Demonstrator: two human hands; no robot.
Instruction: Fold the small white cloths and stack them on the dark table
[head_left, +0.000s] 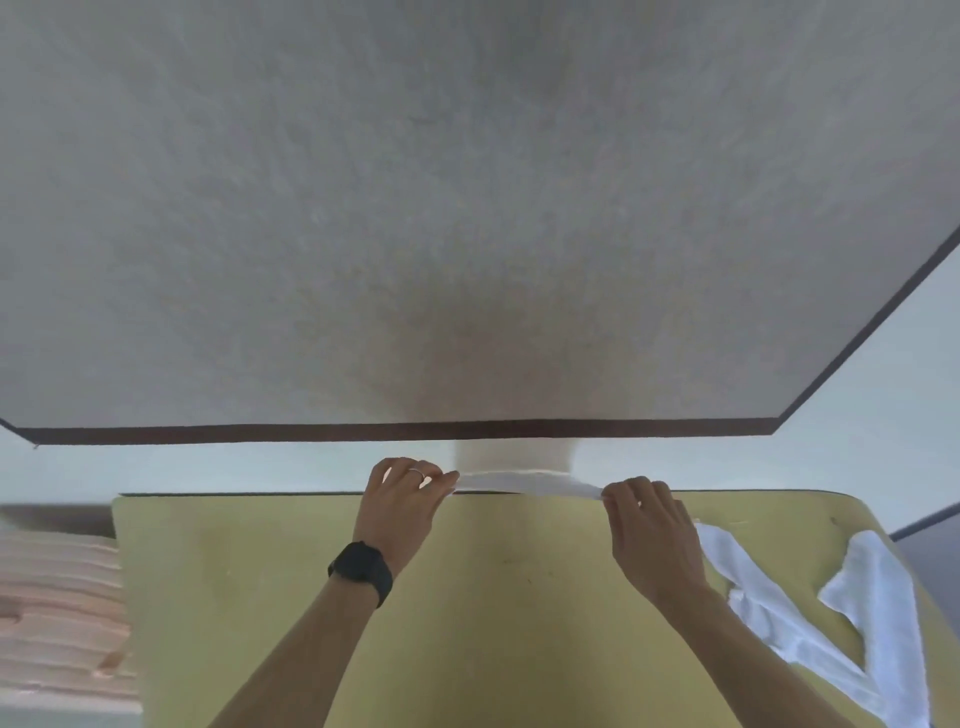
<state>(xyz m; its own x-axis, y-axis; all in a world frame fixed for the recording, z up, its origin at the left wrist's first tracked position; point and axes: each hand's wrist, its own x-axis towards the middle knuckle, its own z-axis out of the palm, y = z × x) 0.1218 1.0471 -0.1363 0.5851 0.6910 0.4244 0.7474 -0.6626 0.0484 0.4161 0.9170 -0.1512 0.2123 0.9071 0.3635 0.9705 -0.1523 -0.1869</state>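
Observation:
A small white cloth (524, 482) is stretched flat between my hands above the far edge of a yellow-green surface (467, 597). My left hand (408, 501), with a ring and a black wristwatch, pinches the cloth's left end. The right end is pinched by my right hand (649, 535). Part of the cloth reaches past the edge towards a large grey surface (467, 208) with a dark rim, which fills the upper view. More white cloths (779, 613) lie crumpled on the yellow-green surface to the right of my right arm.
A stack of pale pink ribbed material (57, 597) sits to the left of the yellow-green surface. A pale gap (208, 467) separates the yellow-green surface from the grey one. A dark-edged grey panel (930, 545) shows at the far right.

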